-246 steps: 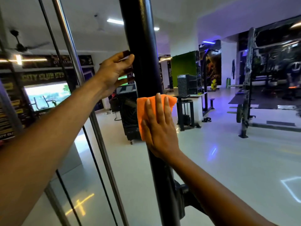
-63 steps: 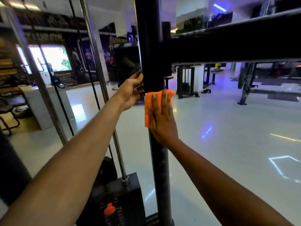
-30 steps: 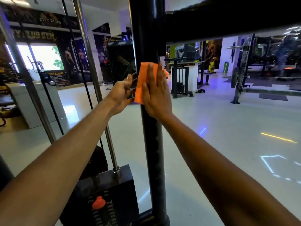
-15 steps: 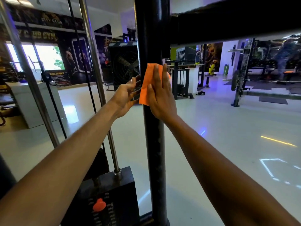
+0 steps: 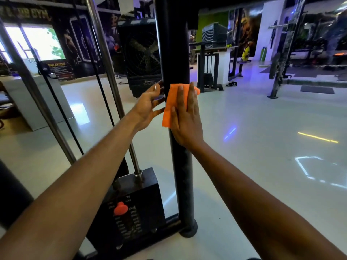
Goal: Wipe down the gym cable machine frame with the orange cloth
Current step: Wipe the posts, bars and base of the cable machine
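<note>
A black upright post of the cable machine frame runs from the top of the view down to its round foot on the floor. My right hand presses the folded orange cloth flat against the front of this post with straight fingers. My left hand rests against the post's left side beside the cloth, fingers relaxed and spread, holding nothing. Part of the cloth is hidden under my right palm.
A black weight stack with a red selector pin stands left of the post, under a chrome guide rod and black cables. A large black fan stands behind. A squat rack is far right across open pale floor.
My right hand has slid the cloth down the post from just under the crossbar. My left hand followed it down on the post's left side. The view has tilted downward.
</note>
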